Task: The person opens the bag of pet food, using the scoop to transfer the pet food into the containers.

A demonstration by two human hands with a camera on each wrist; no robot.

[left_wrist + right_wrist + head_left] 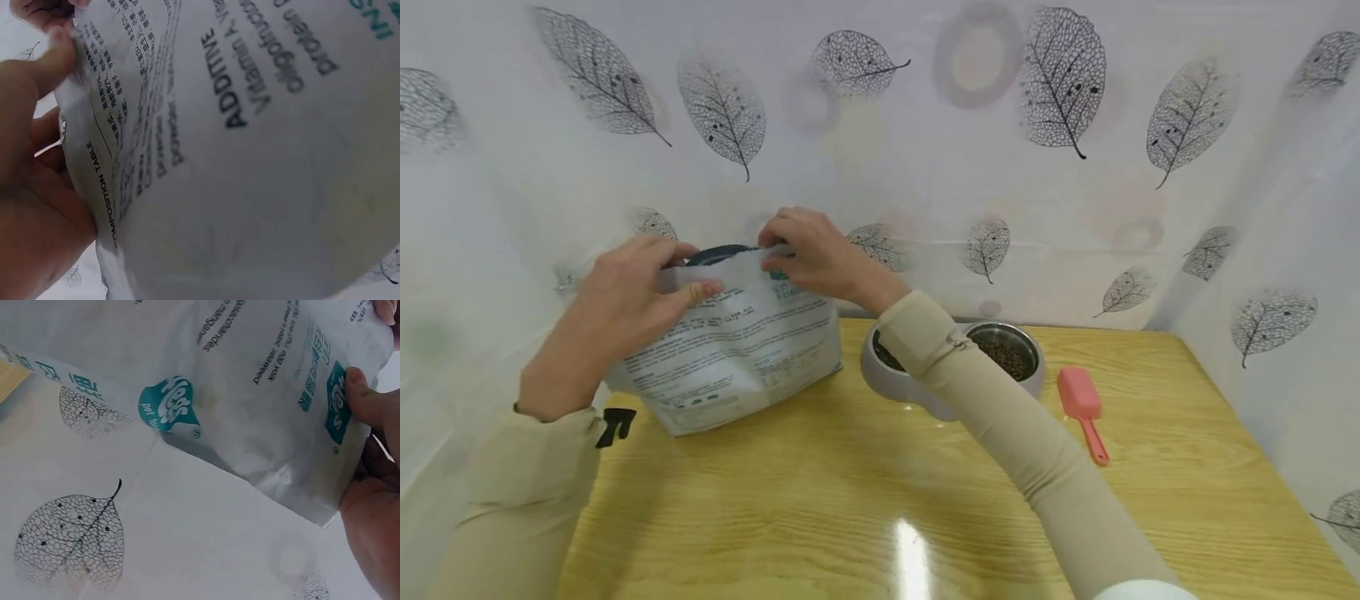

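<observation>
A white pet food bag [737, 346] printed with dark text and teal logos stands at the table's left, leaning slightly. Its top edge gapes a little, showing a dark inside. My left hand [628, 292] grips the left end of that edge, thumb on the printed front. At the right end, my right hand [816, 254] pinches the rim between thumb and fingers. The right wrist view shows that thumb beside a teal logo [339, 406]. In the left wrist view the printed panel [250, 187] fills most of the picture, and the bag's contents are hidden.
Behind my right forearm is a double pet bowl [887, 379] with brown kibble [1003, 358] in its right dish. A pink scoop [1080, 396] lies right of it on the wooden table [820, 500]. A leaf-printed curtain [910, 167] hangs behind.
</observation>
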